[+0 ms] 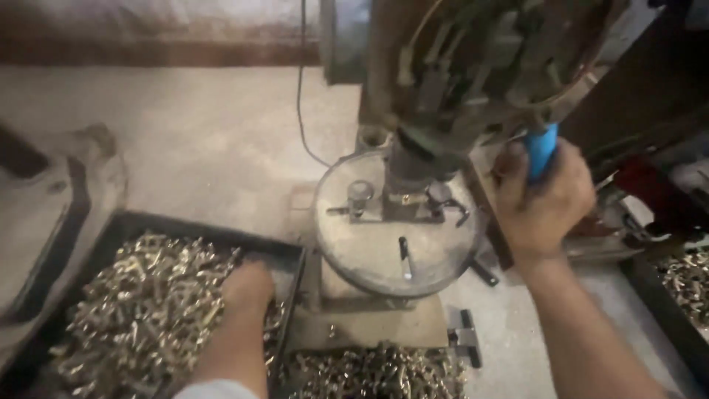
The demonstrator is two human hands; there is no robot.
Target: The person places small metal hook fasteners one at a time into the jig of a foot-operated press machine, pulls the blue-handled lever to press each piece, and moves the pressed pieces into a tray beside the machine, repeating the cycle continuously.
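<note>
One press machine (473,81) stands over one round work plate (395,229), and two dark trays flank it: the left tray (118,229) heaped with uncountable small brass parts (140,310), the right tray (665,310) only partly seen. One blue lever handle (541,148) runs nearly upright, tilted slightly right at the top. The right hand (543,203) is raised, fingers wrapped tight round it. The left hand (247,288) reaches palm-down into the brass parts; its grip is probably closing, but cannot be told.

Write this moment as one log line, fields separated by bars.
left hand in tray of brass parts | right hand grips blue handle | round table under machine
</note>
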